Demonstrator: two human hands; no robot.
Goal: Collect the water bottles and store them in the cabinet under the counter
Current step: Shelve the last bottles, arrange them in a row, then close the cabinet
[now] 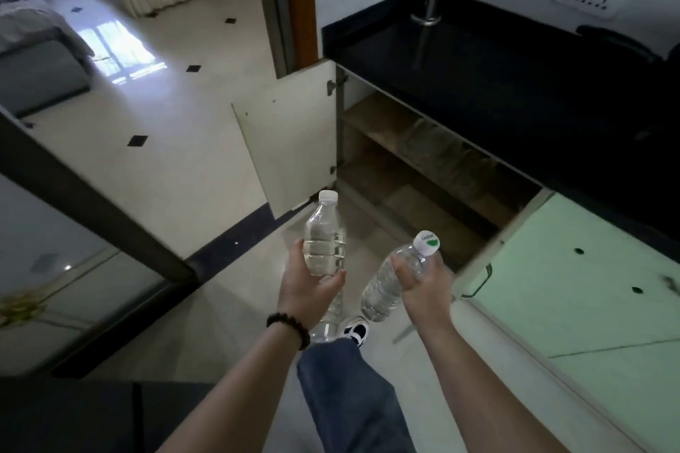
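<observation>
While cabinet [423, 158] stands open, left hand [309, 290] and right hand [427, 287] each grip a bottle [325, 239], none stored yet.

Left arm: bare forearm reaching forward, a dark bead bracelet [288, 328] at the wrist.
Left hand [307, 290]: palm up, fingers curled closed in a grip.
Right arm: bare forearm stretched forward beside the left.
Right hand [423, 287]: clenched tight, knuckles uppermost.
Leg: one trouser leg and shoe below the hands.
</observation>
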